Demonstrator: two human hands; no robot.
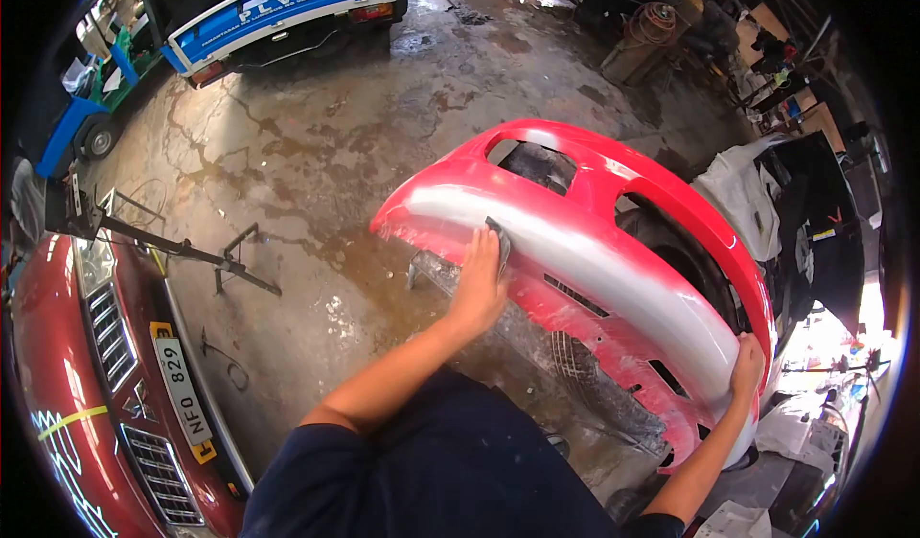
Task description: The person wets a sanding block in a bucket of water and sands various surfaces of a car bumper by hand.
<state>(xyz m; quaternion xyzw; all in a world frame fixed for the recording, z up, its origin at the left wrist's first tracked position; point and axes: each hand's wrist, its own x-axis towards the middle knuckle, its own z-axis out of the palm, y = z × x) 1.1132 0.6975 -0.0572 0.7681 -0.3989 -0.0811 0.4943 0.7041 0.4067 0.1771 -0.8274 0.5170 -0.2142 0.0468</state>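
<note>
A red car bumper (613,190) with whitish-grey patches along its face lies tilted in front of me. My left hand (482,279) presses a dark sheet of sandpaper (503,247) against the bumper's pale band, left of its middle. The fingers lie together over the sheet, and part of it sticks out beside them. At the bumper's right end, my right hand (747,366) grips the edge; some of its fingers are hidden. Whitish residue marks the bumper's lower edge. Beneath it shows part of a worn, grey-smeared support (623,399).
A dark red vehicle front (57,337) with a number plate (182,391) stands at left, near a black metal stand (182,248). A blue vehicle (287,16) is parked at the back. Covered parts (743,193) crowd the right side. The concrete floor (316,155) has wet patches.
</note>
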